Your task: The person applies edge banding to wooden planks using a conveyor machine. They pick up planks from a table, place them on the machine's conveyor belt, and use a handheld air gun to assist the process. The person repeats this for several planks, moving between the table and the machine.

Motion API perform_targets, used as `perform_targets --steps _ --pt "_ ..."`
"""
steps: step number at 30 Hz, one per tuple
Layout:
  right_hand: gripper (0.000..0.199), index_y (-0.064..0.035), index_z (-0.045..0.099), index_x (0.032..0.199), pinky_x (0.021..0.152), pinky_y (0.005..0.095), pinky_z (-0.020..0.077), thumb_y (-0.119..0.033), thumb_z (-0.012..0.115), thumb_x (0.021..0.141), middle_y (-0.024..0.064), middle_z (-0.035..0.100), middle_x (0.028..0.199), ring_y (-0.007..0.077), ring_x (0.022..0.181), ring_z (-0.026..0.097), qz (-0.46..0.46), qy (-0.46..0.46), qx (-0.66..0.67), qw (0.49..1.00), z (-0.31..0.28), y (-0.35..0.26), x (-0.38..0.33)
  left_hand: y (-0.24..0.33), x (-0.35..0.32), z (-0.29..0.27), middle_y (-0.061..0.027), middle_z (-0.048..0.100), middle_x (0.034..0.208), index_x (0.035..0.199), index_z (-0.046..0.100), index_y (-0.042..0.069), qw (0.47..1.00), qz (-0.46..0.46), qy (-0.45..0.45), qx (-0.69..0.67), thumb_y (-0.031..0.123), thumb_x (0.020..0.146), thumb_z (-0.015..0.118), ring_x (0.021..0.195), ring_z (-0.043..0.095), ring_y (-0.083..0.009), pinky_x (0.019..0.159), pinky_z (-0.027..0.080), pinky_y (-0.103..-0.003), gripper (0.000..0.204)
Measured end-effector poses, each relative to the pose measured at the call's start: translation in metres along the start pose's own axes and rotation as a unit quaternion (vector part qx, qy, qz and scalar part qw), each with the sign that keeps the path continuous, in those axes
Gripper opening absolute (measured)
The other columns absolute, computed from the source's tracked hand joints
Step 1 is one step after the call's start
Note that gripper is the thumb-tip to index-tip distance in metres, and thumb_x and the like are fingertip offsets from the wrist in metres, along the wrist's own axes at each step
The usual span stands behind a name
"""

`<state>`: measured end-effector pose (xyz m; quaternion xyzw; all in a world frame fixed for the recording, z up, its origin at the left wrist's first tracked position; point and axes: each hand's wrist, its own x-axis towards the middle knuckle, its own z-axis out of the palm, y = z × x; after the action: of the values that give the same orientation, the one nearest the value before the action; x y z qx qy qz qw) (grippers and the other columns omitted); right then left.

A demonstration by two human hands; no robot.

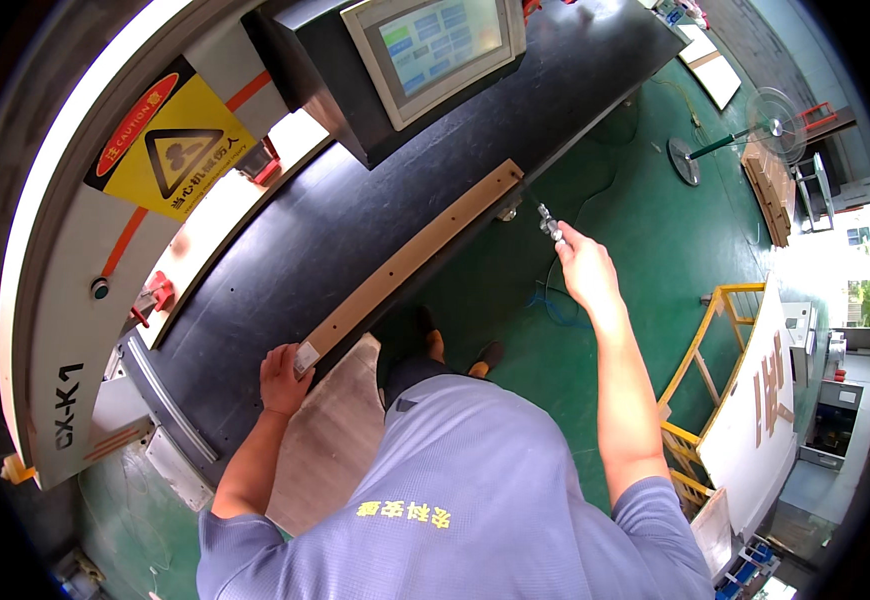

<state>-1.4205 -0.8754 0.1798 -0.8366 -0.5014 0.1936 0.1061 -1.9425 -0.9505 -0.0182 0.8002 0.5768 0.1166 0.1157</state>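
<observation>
A long, narrow brown wooden strip (417,257) with a row of small dark holes lies along the near edge of the black machine table (315,210). At its near left end, my left hand (283,380) is closed on the strip beside a whitish label (306,357). My right hand (587,268) is closed round a silver air blow gun (550,222), held out past the table's edge. The gun's thin dark nozzle points at the strip's far right end. My right palm and fingers hide the gun's handle.
A control box with a lit screen (442,50) overhangs the table. Red clamps (161,291) sit inside the machine at left. A worn board (330,440) stands by my left arm. At right are a yellow frame (715,345) with a white panel and a floor fan (690,160).
</observation>
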Motion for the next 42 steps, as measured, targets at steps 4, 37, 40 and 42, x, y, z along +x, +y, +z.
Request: perform_targets --steps 4,37,40,42 --pt "0.04 -0.0104 0.06 0.138 0.077 0.0382 0.0547 -0.021 0.057 0.099 0.0134 0.071 0.088 0.0259 0.081 0.069 -0.019 -0.004 0.0 1.0 0.008 0.026 0.017 0.002 0.005 -0.003 -0.0084 0.056 0.118 0.126 0.056 0.011 1.0 0.006 0.004 -0.01 0.023 0.074 0.08 0.112 0.054 -0.0309 0.094 0.044 -0.044 0.059" --pt "0.039 -0.0082 0.062 0.135 0.082 0.0419 0.0537 -0.018 0.059 0.097 0.0205 0.07 0.087 0.0345 0.079 0.068 -0.104 -0.433 0.158 0.881 0.033 -0.058 -0.088 -0.003 0.139 -0.009 -0.0022 0.068 0.117 0.137 0.064 0.008 0.753 -0.257 -0.434 -0.423 0.014 0.085 0.079 0.104 0.061 -0.0119 0.094 0.047 -0.031 0.054" --pt "0.039 -0.0114 0.062 0.135 0.084 0.0442 0.0533 -0.019 0.059 0.097 0.0199 0.072 0.096 0.0383 0.091 0.069 -0.116 -0.183 0.086 0.972 0.029 -0.058 -0.083 -0.006 0.138 -0.002 -0.0032 0.068 0.122 0.137 0.063 0.009 0.763 -0.251 -0.43 -0.413 0.014 0.085 0.079 0.109 0.061 -0.0132 0.098 0.045 -0.032 0.056" --pt "0.038 -0.014 0.063 0.135 0.087 0.0455 0.0524 -0.021 0.058 0.098 0.0194 0.072 0.098 0.0395 0.097 0.068 -0.103 -0.093 0.051 0.989 0.03 -0.045 -0.066 -0.005 0.14 -0.003 -0.0039 0.067 0.124 0.138 0.062 0.009 0.751 -0.258 -0.438 -0.421 0.014 0.084 0.079 0.112 0.06 -0.0142 0.1 0.044 -0.032 0.056"
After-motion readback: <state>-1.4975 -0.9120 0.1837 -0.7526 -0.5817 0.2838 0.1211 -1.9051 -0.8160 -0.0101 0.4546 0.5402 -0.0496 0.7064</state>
